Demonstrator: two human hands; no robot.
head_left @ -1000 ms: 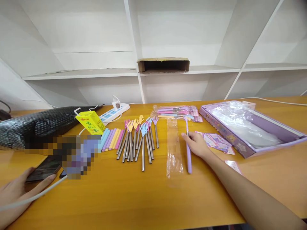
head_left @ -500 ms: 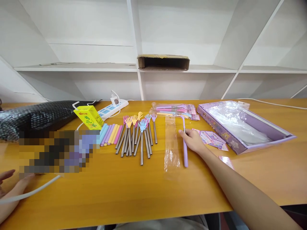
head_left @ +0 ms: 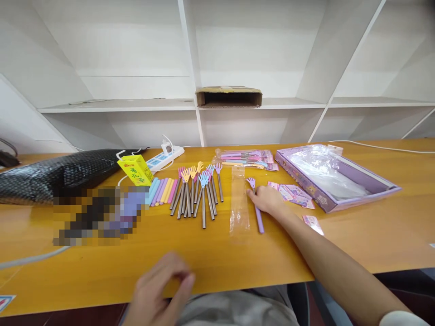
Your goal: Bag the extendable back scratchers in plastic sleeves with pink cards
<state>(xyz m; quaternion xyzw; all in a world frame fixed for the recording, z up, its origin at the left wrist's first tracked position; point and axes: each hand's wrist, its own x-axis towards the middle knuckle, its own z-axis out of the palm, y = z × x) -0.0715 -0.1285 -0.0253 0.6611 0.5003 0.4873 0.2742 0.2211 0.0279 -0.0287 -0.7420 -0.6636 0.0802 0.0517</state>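
My right hand (head_left: 268,199) is closed around the middle of a purple back scratcher (head_left: 259,219), its small claw head pointing away from me beside a clear plastic sleeve (head_left: 239,203). Over the table's front edge hangs my left hand (head_left: 163,290), blurred, thumb and fingers apart with nothing between them. Several metal rods with coloured claw heads (head_left: 204,199) lie fanned out left of the sleeve. Next to them is a row of pastel handles (head_left: 166,190). Small printed cards (head_left: 294,194) lie just beyond my right wrist, and another card (head_left: 312,224) is nearer.
A purple box (head_left: 326,199) with clear plastic stands at the right. Packed scratchers (head_left: 248,156) lie at the back. On the left are a yellow carton (head_left: 137,170), a power strip (head_left: 165,158) and a black bubble-wrapped bundle (head_left: 68,172). A cardboard box (head_left: 229,97) sits on the shelf.
My left hand has come from the far left to the front edge near the middle. The purple scratcher has turned, so its claw head now faces up. The view has shifted slightly.
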